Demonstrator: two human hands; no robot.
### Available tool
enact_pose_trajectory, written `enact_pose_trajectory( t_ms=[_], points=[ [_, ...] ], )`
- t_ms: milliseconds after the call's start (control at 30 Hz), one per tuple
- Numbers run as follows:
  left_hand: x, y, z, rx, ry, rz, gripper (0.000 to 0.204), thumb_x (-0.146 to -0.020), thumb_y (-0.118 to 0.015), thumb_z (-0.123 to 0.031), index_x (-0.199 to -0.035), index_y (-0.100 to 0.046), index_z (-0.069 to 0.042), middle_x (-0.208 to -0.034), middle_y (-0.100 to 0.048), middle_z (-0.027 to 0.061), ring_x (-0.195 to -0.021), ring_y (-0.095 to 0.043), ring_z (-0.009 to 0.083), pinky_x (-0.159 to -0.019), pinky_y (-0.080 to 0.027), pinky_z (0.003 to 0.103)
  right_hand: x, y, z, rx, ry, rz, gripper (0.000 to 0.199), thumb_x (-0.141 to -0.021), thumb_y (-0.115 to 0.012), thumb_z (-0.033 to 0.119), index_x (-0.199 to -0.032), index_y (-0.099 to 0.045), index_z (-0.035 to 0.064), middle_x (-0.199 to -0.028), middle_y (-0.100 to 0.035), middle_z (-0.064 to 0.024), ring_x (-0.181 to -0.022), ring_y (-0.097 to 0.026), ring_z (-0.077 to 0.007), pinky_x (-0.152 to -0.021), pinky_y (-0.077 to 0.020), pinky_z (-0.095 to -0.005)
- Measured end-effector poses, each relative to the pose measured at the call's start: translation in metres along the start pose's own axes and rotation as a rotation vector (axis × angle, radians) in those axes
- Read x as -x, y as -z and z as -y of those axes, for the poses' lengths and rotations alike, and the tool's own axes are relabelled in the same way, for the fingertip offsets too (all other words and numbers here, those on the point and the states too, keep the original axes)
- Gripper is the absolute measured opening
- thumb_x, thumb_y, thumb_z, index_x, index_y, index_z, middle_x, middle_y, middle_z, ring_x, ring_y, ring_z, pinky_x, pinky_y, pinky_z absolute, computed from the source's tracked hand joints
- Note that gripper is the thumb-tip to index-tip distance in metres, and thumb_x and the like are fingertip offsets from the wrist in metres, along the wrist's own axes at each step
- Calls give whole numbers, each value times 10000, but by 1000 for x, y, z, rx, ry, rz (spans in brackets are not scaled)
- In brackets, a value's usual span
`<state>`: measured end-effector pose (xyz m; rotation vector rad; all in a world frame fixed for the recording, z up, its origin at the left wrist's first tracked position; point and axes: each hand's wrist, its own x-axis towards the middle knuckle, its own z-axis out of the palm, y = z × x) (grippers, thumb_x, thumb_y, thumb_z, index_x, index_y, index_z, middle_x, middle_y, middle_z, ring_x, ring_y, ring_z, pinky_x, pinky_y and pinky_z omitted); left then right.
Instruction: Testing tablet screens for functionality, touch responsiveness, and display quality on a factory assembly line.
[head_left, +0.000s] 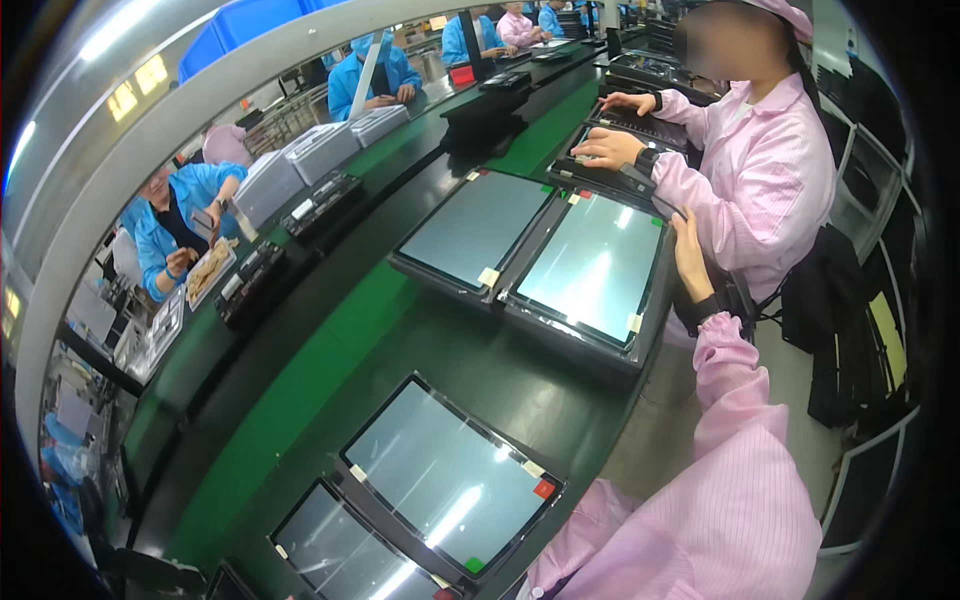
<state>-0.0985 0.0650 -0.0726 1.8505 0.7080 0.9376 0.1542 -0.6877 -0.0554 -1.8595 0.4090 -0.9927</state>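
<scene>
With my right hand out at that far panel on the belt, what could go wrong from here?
1. The right hand sits at the far edge of the glossy panel, which overhangs the conveyor edge; a nudge might tip it off.
2. That panel touches its neighbour panel; sliding one may scrape the other.
3. The co-worker's arm is close beside the hand, so they might bump.
The left hand is hidden.

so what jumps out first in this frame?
The glossy flat screen panels in dark trays on the green conveyor belt: one pair mid-frame, another at the bottom. The person's right hand, in a pink sleeve, reaches to the right edge of the mid-frame pair; the left hand is out of view. Beyond, a co-worker in a pink coat has both hands on another tray.
</scene>
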Motion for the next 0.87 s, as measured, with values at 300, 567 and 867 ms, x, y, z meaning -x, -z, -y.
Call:
enact_pose_trajectory(
  t_ms=[300,567,867],
  points=[
    [13,7,11,135,137,21,209,-874,-494,-66,-1073,-551,-32,-1106,-589,73,-994,-534,117,-846,-386,221,144,23,127,129,190,174,412,-899,-538,189,-1239,-462,-30,-1221,-513,-186,-1132,-493,-302,-988,-355,-376],
    [99,35,-46,-193,-210,138,196,-793,-515,10,-989,-507,-3,-962,-529,85,-954,-499,197,-897,-379,325,291,-38,199,44,773,1186,329,-671,-738,189,-962,-599,124,-1086,-528,-63,-1038,-448,-254,-919,-334,-395],
    [123,18,-95,-643,-542,734,467,-569,-835,-155,-929,-543,-100,-943,-518,72,-928,-480,285,-837,-357,410,285,-45,199,98,978,1221,224,-650,-676,105,-863,-619,145,-1073,-535,-44,-988,-445,-230,-892,-339,-412]
  ],
)
